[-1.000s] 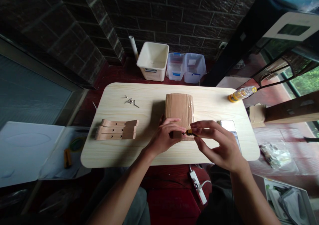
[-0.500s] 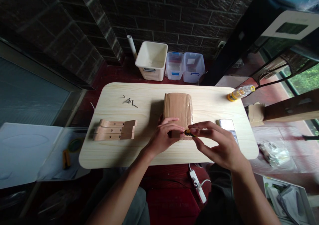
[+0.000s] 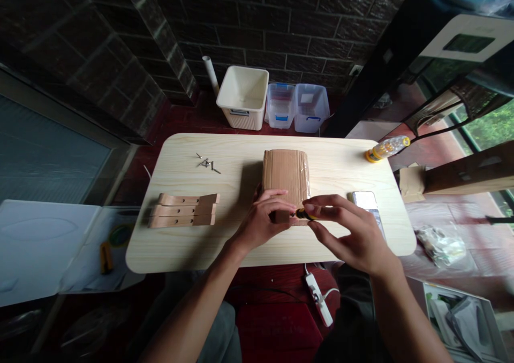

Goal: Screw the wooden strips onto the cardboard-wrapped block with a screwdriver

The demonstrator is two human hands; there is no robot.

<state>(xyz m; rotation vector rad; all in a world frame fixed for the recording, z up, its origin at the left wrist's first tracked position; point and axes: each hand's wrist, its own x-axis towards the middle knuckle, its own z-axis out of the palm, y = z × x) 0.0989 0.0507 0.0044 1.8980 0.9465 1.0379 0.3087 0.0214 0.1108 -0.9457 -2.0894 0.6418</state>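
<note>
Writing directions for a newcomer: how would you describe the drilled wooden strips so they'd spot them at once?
Look at the left end of the pale wooden table. Three wooden strips lie side by side there, each drilled with round holes, unlike the cardboard-wrapped block at centre.

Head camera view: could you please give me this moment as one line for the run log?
left hand: holds wooden block against cardboard package | right hand: pinches yellow screwdriver at block | table: screws, wooden slats
</note>
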